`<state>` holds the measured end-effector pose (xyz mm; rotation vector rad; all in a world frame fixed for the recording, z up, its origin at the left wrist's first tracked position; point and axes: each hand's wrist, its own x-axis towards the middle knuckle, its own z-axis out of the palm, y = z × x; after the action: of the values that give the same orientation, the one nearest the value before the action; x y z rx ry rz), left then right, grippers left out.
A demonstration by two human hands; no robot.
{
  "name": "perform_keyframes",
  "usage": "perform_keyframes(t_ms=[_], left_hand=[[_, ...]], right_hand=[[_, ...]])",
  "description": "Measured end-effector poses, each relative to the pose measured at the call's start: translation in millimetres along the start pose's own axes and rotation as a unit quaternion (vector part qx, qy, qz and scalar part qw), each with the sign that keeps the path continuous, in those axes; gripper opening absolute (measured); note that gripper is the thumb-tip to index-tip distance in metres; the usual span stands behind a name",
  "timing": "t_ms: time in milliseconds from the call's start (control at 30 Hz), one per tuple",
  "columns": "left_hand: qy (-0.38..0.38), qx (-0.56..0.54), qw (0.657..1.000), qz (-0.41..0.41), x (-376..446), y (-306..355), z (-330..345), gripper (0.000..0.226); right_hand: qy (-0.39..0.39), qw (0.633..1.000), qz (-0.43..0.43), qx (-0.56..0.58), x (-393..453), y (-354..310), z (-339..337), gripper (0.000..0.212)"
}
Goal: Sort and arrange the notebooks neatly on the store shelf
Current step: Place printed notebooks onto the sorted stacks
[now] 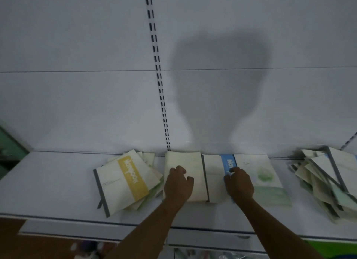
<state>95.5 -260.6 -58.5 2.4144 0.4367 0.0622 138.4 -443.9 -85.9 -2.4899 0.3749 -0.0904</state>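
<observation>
From the head camera, you are looking down on a white shelf (pixel 48 181) with notebooks spread along its back edge. Your left hand (pixel 178 183) lies on a plain cream notebook (pixel 183 162) in the middle, fingers curled over its cover; whether they pinch an edge or only press down, you cannot tell. Your right hand (pixel 239 181) sits on the neighbouring notebook with a blue band (pixel 229 162), fingertips bent at the band as if catching the cover, though the grip itself is hidden under the knuckles. Just right of it lies a green-printed notebook (pixel 264 173), partly under your wrist. To the left a loose fan of books is topped by a yellow-banded notebook (pixel 125 181), lying askew, and far right sits a messy heap (pixel 324 181) of tilted books. Expect these to be light and thin, with soft card covers that bend if you lift by one corner; the covers look smooth, so stacked ones will probably slide over each other. Take hold along the grey bound spine, where the book is stiffest, or clamp both long edges between your palms to square a stack. Pressing flat and sliding is likely safer than pinching a single cover, which may crease.
</observation>
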Motion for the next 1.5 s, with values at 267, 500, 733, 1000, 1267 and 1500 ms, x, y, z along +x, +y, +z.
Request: perform_keyframes(t_ms=[267, 500, 733, 1000, 1267, 1500], left_hand=[[0.100, 0.007, 0.988, -0.117, 4, -85, -90, 0.032], [0.128, 0.071, 0.964, -0.221, -6, -154, -148, 0.052], [0.042, -0.001, 0.979, -0.200, -13, -203, -165, 0.040], [0.086, -0.070, 0.976, -0.187, -17, -204, -172, 0.029], [0.124, -0.133, 0.974, -0.135, -9, -173, -167, 0.027], [0.114, -0.167, 0.978, -0.052, 2, -103, -133, 0.029]], right_hand=[[-0.071, 0.981, -0.176, 0.028, -44, -120, 60, 0.018], [-0.167, 0.956, -0.239, -0.033, -98, -198, 115, 0.037], [-0.166, 0.953, -0.223, -0.121, -127, -224, 136, 0.041], [-0.185, 0.972, -0.141, -0.023, -132, -235, 140, 0.042], [-0.158, 0.978, -0.113, 0.079, -119, -229, 108, 0.026], [-0.088, 0.984, -0.075, 0.137, -82, -183, 57, 0.027]])
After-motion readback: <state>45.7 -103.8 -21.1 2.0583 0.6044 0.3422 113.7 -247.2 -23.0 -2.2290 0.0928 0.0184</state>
